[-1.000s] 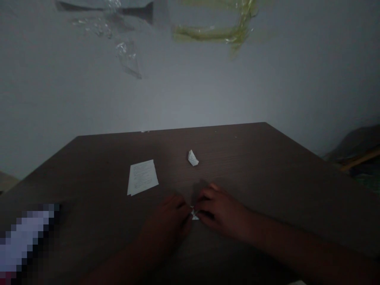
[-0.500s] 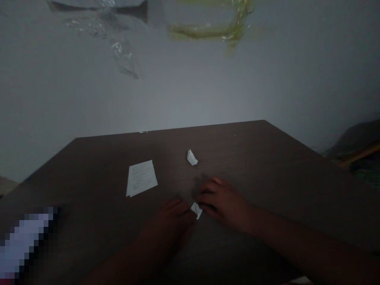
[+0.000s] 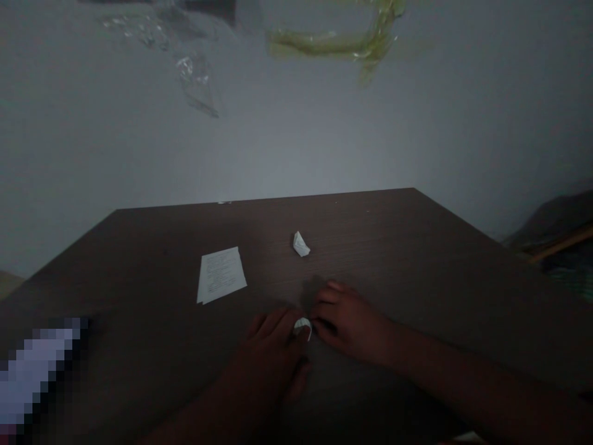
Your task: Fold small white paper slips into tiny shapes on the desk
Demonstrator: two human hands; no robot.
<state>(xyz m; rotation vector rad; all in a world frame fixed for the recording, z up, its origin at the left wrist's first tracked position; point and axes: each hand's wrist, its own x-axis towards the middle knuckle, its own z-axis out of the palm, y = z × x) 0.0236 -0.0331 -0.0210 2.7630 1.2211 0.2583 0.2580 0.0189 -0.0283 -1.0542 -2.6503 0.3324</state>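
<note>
Between my hands, low over the dark wooden table (image 3: 398, 247), is a small folded piece of white paper (image 3: 303, 324). My left hand (image 3: 273, 346) is closed on it, with the thumb pressing its near side and the fingers behind. The paper curves up under that thumb. My right hand (image 3: 345, 318) is closed at the paper's right edge, its fingertips bent together against it; how firmly they grip is hidden. Farther back lies a small folded paper piece (image 3: 301, 245), creased and pointed at the top.
Left of the hands, printed paper sheets (image 3: 222, 275) lie stacked slightly askew. A pixelated bright object (image 3: 39, 368) is at the lower left. Behind the table rises a grey wall (image 3: 296, 136) with yellow tape (image 3: 319, 44) on it. Dark items (image 3: 560, 222) stand beyond the right edge.
The small paper between my hands has gone from lying flatter to curving up. My left hand has turned slightly, its thumb now over the paper. The view has shifted a little.
</note>
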